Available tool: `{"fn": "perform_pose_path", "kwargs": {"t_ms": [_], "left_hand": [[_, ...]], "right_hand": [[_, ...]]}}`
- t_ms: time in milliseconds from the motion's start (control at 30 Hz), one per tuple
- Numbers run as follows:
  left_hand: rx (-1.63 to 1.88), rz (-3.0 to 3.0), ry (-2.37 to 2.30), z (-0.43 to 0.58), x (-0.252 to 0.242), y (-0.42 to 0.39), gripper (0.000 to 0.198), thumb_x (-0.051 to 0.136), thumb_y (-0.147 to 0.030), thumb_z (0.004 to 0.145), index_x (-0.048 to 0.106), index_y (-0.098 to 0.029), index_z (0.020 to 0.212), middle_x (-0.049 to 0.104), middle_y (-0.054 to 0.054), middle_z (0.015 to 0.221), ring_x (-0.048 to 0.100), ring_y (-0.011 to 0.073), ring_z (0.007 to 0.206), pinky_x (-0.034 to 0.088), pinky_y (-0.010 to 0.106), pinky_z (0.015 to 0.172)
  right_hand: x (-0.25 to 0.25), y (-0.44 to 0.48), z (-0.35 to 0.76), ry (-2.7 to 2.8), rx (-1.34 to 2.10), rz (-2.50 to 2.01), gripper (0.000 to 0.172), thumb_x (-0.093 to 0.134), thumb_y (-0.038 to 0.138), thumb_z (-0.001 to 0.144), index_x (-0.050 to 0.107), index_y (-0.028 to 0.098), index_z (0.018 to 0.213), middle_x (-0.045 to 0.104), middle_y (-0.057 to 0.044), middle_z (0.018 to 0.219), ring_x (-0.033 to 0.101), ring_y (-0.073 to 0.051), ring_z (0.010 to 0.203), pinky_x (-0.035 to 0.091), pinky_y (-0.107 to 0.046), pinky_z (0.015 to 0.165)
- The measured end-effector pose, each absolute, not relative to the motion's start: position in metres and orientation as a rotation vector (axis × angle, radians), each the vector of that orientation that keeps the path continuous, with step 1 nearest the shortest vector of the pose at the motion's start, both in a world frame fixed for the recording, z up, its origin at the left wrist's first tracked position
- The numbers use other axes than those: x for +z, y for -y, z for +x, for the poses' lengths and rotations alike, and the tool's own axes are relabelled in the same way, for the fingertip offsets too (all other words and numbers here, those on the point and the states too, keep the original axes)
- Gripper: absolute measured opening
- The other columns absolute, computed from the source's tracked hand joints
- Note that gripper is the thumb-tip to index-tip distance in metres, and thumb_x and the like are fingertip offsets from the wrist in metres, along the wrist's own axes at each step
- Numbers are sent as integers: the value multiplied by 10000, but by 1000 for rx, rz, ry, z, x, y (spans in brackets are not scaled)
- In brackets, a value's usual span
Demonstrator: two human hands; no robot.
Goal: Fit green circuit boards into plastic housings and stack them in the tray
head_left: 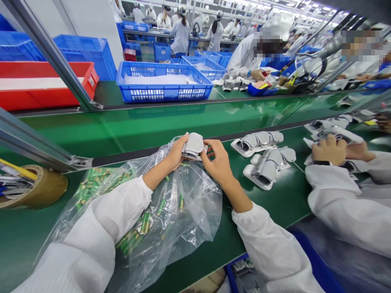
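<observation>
My left hand (pixel 176 154) is closed around the left side of a white plastic housing (pixel 194 143) with a rounded cover. At its right edge, the thumb and fingers of my right hand (pixel 217 159) pinch the same housing; their tips are partly hidden. Beneath both hands spreads a clear plastic bag (pixel 195 211). Small green and gold pieces (pixel 146 223), which look like batteries, lie in it, some loose and some heaped. To the right of my right hand, several similar white housings (pixel 265 169) rest on the green bench (pixel 295 191).
A tape roll (pixel 50 187) full of pens stands at the left, beside a metal post (pixel 36 140). Behind the bench are a blue crate (pixel 165 91) and a red bin (pixel 45 97). A co-worker's hands (pixel 330 150) handle white housings close on the right.
</observation>
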State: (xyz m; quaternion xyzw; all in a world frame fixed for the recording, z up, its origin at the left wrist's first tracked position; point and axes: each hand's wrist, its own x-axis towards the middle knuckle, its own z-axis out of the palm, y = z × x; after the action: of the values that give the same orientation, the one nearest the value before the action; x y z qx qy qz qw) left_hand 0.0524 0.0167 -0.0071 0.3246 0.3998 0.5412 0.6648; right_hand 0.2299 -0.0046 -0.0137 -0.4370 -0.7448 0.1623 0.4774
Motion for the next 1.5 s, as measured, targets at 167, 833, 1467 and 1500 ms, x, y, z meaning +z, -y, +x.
{"fn": "perform_pose_path", "kwargs": {"t_ms": [167, 833, 1467, 1500], "left_hand": [[1201, 766, -898, 52, -4, -15, 543, 706, -659, 960, 787, -145, 1115, 805, 97, 818, 771, 231, 694, 630, 285, 552], [1236, 690, -910, 52, -1, -17, 476, 683, -634, 979, 780, -179, 1081, 791, 60, 792, 761, 219, 661, 627, 280, 538], [1269, 810, -881, 56, -12, -17, 476, 769, -655, 915, 729, -181, 925, 725, 28, 746, 675, 160, 596, 556, 252, 543], [1271, 810, -882, 56, -12, -17, 474, 772, -653, 912, 727, -181, 916, 726, 29, 745, 673, 160, 595, 550, 253, 540]], "right_hand": [[-13, 5, 231, 1846, 381, -1064, 225, 642, 317, 1018, 723, 238, 1212, 688, -135, 1226, 711, -257, 993, 638, -351, 669], [-1, 11, 230, 1666, 531, -1083, 146, 709, 350, 979, 698, 254, 1089, 784, -70, 1076, 709, -238, 941, 607, -400, 842], [-2, 5, 242, 1758, 444, -1100, 173, 656, 348, 1021, 783, 232, 1004, 772, -55, 916, 665, -209, 792, 578, -386, 789], [-2, 4, 243, 1767, 445, -1090, 177, 652, 352, 1028, 782, 233, 1007, 765, -54, 912, 661, -207, 784, 577, -385, 782]]}}
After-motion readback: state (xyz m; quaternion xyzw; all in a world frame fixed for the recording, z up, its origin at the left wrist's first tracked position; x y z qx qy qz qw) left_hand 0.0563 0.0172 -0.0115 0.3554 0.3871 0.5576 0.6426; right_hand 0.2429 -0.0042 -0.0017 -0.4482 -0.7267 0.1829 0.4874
